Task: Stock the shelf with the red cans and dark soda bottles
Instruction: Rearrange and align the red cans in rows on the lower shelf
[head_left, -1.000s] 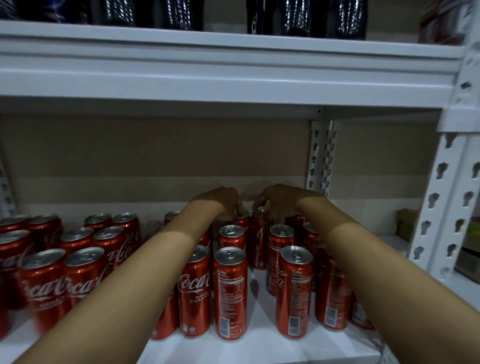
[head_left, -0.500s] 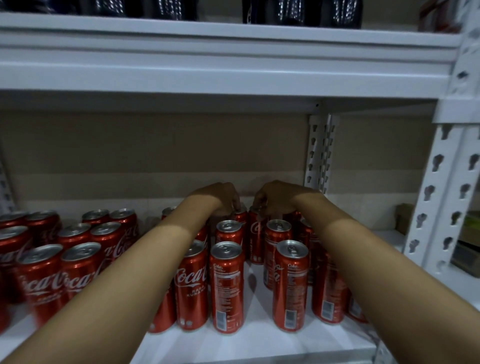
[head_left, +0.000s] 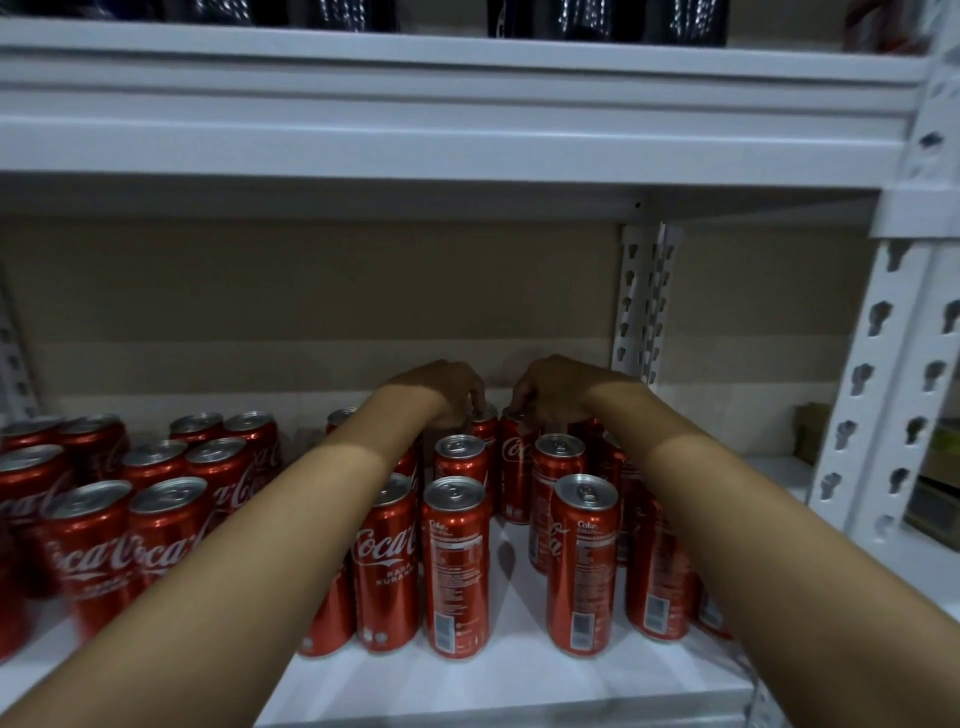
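Left grip: left hand (head_left: 447, 387) is reaching to the back of the shelf (head_left: 519, 670), fingers curling down over the top of a rear can (head_left: 484, 423) and pinching its rim.
Right grip: right hand (head_left: 553, 387) is doing the same on the neighbouring rear can (head_left: 514, 457), fingertips curling onto its top edge.
Held cans: both are standing upright, just beside each other, at the back of the middle group; bases are sitting on the shelf as far as I can tell.
Middle group: slim red cans (head_left: 457, 566) are standing upright in rows between the two forearms, another front can (head_left: 584, 564) to the right, a gap running between the two columns.
Left group: shorter red cans (head_left: 98, 551) are standing packed together at the left of the same shelf, logos facing front.
Bottles: dark soda bottles (head_left: 608, 21) are sitting on the upper shelf (head_left: 467, 104); only their bases are showing at the top edge.
Frame: white slotted upright (head_left: 883, 374) is standing at the right, blurred boxes (head_left: 935, 467) behind it.
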